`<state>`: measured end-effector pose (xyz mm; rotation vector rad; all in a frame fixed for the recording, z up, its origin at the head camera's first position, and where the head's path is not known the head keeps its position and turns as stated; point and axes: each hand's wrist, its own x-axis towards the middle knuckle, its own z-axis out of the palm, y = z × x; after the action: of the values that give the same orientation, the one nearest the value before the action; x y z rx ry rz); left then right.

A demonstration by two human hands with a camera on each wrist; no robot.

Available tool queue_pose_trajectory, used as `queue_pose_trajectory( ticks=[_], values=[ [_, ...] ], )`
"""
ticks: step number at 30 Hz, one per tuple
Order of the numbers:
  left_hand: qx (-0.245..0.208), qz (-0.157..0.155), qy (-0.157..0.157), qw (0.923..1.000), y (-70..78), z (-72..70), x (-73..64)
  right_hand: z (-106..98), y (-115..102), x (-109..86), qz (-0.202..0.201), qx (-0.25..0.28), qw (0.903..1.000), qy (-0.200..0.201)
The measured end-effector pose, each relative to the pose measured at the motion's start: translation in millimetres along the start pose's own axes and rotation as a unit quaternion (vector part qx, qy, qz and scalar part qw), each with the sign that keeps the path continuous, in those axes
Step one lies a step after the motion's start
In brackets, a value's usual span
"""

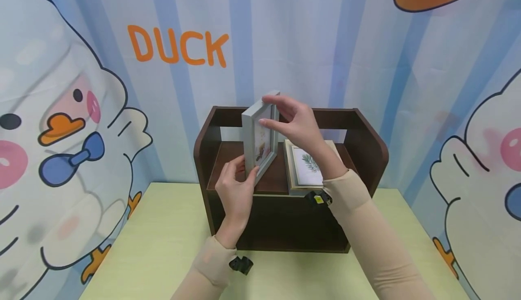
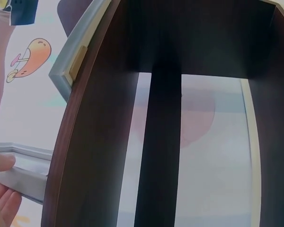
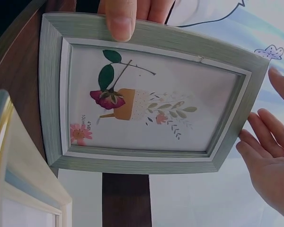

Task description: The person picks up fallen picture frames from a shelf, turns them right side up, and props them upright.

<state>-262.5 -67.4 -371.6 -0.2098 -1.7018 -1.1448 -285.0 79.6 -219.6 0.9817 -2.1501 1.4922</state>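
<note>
A grey-green picture frame (image 1: 262, 144) stands upright and angled at the left part of the dark brown shelf's upper board (image 1: 281, 173). Its lower end is at the board. My left hand (image 1: 236, 193) grips the frame low on its near side, the thumb (image 3: 120, 23) on the front border. At the upper end is my right hand (image 1: 299, 126), fingers extended and loosely spread, fingertips at the frame's edge. Behind the glass, a dried rose and leaves (image 3: 109, 92) show over a printed flower design. In the left wrist view, the left hand pinches the frame border (image 2: 23, 182).
Right of the held frame, a small stack of picture frames (image 1: 307, 169) lies on the upper board, the top one with a green leaf print. The shelf unit (image 1: 293, 223) stands on a pale yellow table (image 1: 163, 232). A duck-printed curtain (image 1: 293, 42) hangs behind.
</note>
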Motion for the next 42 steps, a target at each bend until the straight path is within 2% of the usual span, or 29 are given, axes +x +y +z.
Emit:
queue_pose_trajectory(
  ticks=[5, 14, 28, 37, 42],
  values=[
    [-0.017, 0.000, -0.022, 0.9996, 2.3, -1.0, -3.0, -0.3, -5.0, -1.9, 0.008, -0.015, 0.9998, -0.010],
    [-0.046, -0.007, -0.057, 0.9973, 6.2, -2.8, -9.0, -3.6, -1.4, -2.6, -0.006, -0.017, 0.9995, -0.026],
    [-0.078, -0.013, -0.083, 0.9935, 10.8, 0.2, -15.7, -11.3, 1.6, -4.6, -0.025, -0.024, 0.9982, -0.049],
    [-0.086, -0.014, -0.094, 0.9918, 14.5, 2.4, -17.8, -17.1, 8.0, -3.8, -0.047, -0.010, 0.9968, -0.064],
    [-0.075, -0.010, -0.107, 0.9914, 16.2, 3.9, -19.3, -18.3, 10.6, -3.7, -0.059, -0.003, 0.9960, -0.067]
  ],
)
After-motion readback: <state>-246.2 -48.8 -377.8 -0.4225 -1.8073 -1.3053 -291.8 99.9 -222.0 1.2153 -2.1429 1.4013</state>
